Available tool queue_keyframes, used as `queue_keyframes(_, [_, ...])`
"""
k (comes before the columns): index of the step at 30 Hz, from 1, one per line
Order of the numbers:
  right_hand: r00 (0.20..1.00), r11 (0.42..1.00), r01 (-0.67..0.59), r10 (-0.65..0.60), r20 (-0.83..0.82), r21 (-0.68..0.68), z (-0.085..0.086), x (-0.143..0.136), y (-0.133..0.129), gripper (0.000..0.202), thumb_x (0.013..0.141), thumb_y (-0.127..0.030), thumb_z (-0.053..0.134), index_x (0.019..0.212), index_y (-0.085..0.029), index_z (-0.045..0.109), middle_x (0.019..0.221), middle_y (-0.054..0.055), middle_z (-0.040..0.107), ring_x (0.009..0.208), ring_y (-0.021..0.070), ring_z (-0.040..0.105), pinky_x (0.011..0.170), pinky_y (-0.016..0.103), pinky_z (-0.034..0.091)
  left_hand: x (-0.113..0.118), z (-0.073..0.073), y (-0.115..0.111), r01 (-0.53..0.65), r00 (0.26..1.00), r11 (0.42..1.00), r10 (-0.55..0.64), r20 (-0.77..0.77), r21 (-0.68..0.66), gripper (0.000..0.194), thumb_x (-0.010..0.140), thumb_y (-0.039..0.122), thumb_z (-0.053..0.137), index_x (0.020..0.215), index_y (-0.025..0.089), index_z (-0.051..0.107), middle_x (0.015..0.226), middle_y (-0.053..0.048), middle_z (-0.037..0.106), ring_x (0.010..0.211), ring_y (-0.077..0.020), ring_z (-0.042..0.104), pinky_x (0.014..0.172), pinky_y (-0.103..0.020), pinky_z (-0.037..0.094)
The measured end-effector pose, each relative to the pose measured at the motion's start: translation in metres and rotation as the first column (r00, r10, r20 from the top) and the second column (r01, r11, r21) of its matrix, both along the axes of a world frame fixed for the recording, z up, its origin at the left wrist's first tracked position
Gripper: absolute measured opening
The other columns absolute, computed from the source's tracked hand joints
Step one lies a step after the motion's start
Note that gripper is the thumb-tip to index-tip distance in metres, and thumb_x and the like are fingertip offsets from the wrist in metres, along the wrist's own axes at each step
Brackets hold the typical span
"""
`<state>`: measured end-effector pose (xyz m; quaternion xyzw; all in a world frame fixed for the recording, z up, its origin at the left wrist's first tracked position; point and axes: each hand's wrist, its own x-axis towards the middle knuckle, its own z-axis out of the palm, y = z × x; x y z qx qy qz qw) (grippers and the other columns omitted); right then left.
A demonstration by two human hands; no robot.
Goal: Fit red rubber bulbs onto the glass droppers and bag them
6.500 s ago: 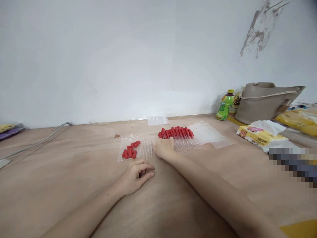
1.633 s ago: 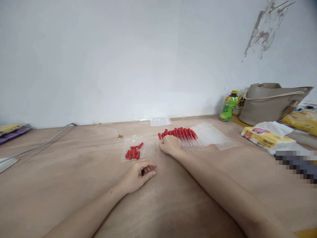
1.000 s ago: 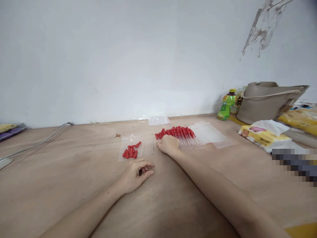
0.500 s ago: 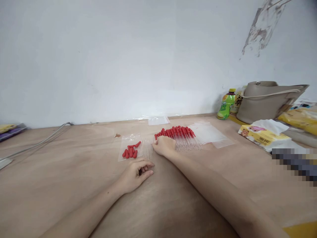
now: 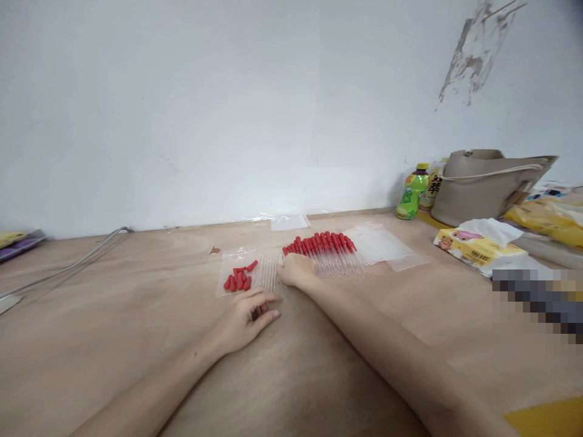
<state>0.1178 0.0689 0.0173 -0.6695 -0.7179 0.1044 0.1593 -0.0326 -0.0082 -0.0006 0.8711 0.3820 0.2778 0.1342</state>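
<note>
Several red rubber bulbs (image 5: 240, 280) lie on a clear plastic bag (image 5: 224, 285) left of centre. Beside them is a row of thin clear tubes (image 5: 268, 272). My right hand (image 5: 297, 270) is closed at the right end of these tubes; what its fingers hold, if anything, is hidden. Behind and to the right of it, droppers with red bulbs (image 5: 324, 243) lie side by side, their clear stems (image 5: 341, 263) pointing towards me. Nearer to me, my left hand (image 5: 252, 315) rests on the table below the bare tubes, fingers curved and apart, holding nothing.
White plastic bags (image 5: 378, 244) lie right of the droppers, and another (image 5: 289, 223) near the wall. Further right are a green bottle (image 5: 412, 193), a grey handbag (image 5: 478, 191) and a yellow tissue box (image 5: 476, 254). A grey cable (image 5: 82, 263) crosses the left side.
The view has shifted slightly. My right hand has moved a little towards me at the end of the bare tubes, and my left hand has stayed almost still.
</note>
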Motion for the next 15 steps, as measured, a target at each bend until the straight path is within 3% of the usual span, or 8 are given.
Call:
queue_keyframes(2, [0.999,0.999,-0.036,0.036,-0.017,-0.005,0.005,0.01,-0.007,0.029,0.078,-0.035,0.043,0.078,-0.014,0.063,0.082,0.014,0.065,0.078,0.0249,0.061,0.061,0.03,0.041,-0.007,0.011,0.009,-0.085,0.995,0.989,0.09,-0.037,0.118,0.018,0.082,0.028,0.048,0.091,0.018,0.06,0.088,-0.006,0.059,0.08,-0.017,0.054,0.072,-0.029,0.043])
queue_keyframes(4, [0.997,0.998,-0.069,0.069,-0.033,0.012,0.009,0.025,-0.016,0.03,0.081,-0.034,0.039,0.079,-0.013,0.06,0.081,0.013,0.064,0.076,0.0232,0.06,0.06,0.029,0.039,-0.015,0.025,0.024,-0.26,0.959,0.949,0.275,-0.066,0.178,0.019,0.081,0.031,0.047,0.078,0.019,0.06,0.081,-0.005,0.059,0.079,-0.0188,0.054,0.073,-0.031,0.042])
queue_keyframes(7, [0.989,0.988,-0.129,0.134,-0.062,0.087,0.009,0.052,-0.032,0.023,0.083,-0.028,0.037,0.087,-0.012,0.053,0.084,0.011,0.062,0.073,0.0184,0.057,0.059,0.026,0.037,-0.023,0.043,0.055,-0.536,0.81,0.841,0.537,-0.235,0.077,0.021,0.075,0.039,0.051,0.075,0.02,0.06,0.082,-0.006,0.061,0.079,-0.0216,0.056,0.067,-0.031,0.042])
queue_keyframes(11, [0.93,0.909,-0.304,0.348,-0.12,0.284,-0.013,0.082,-0.047,0.017,0.085,-0.021,0.034,0.092,-0.014,0.047,0.077,0.006,0.059,0.067,0.0146,0.054,0.061,0.025,0.038,-0.019,0.052,0.093,-0.625,0.739,0.779,0.569,-0.361,-0.052,0.028,0.07,0.042,0.054,0.058,0.018,0.06,0.057,-0.007,0.062,0.057,-0.0216,0.057,0.052,-0.029,0.039])
queue_keyframes(15, [0.919,0.801,-0.303,0.39,-0.065,0.517,-0.042,0.096,-0.052,0.025,0.086,-0.022,0.036,0.108,-0.014,0.046,0.094,0.008,0.06,0.085,0.0181,0.054,0.075,0.031,0.04,-0.01,0.05,0.113,-0.663,0.699,0.731,0.527,-0.484,-0.161,0.031,0.061,0.04,0.062,0.04,0.018,0.055,0.038,-0.004,0.053,0.043,-0.02,0.052,0.044,-0.028,0.035])
